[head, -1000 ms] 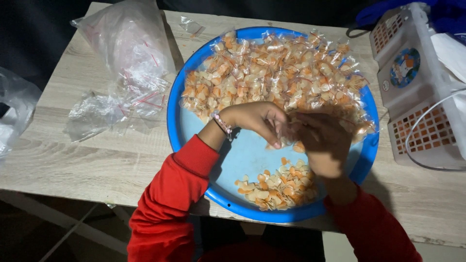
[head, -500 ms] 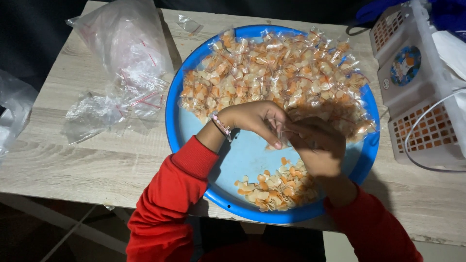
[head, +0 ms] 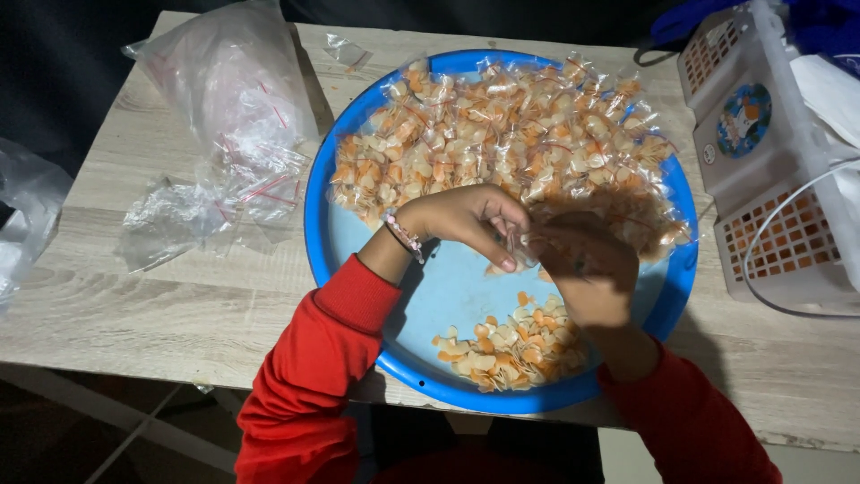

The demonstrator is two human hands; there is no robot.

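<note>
A round blue tray lies on a wooden table. Its far half is heaped with several small clear bags of orange and cream chips. A loose pile of the same chips sits at the near edge. Over the tray's middle, my left hand, with a bead bracelet on the wrist, and my right hand meet. Together they pinch a small clear bag between the fingertips. Both sleeves are red.
A heap of empty clear zip bags lies left of the tray. A white plastic basket with a white cable stands at the right. Another plastic bag hangs off the table's left edge.
Both hands stay over the tray's middle; the fingers have shifted slightly on the small bag.
</note>
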